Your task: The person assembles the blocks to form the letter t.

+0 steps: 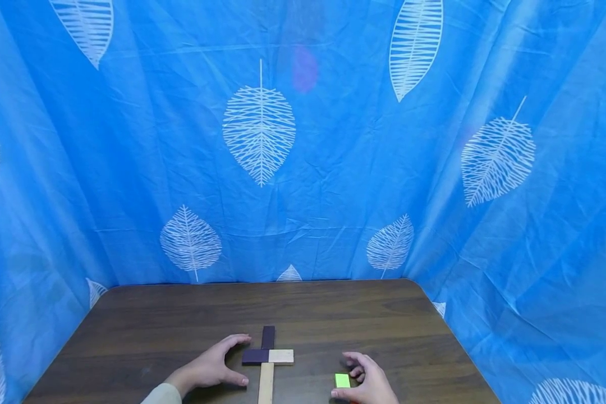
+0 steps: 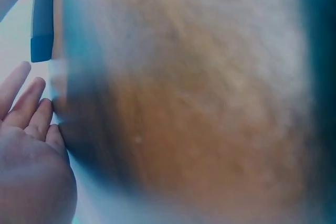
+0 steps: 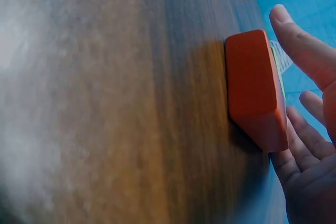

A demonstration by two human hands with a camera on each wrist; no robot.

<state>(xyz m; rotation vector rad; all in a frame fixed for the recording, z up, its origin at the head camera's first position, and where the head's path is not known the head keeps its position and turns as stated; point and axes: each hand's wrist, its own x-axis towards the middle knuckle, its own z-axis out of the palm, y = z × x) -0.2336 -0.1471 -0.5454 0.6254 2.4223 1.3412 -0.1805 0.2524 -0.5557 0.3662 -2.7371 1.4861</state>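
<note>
On the table, flat wooden blocks form a cross: a dark purple block at the top, another dark purple block to the left, a pale wood block to the right, and a long pale strip below. Beside its left side is my left hand, fingers and thumb spread, holding nothing. My right hand is next to a yellow-green square piece, thumb and fingers apart around it. In the right wrist view a red block stands by the palm, a thin yellow-green edge showing behind it.
The dark wood-grain table has rounded far corners. A blue curtain with white leaf prints hangs behind it and along both sides. The left wrist view is largely blurred.
</note>
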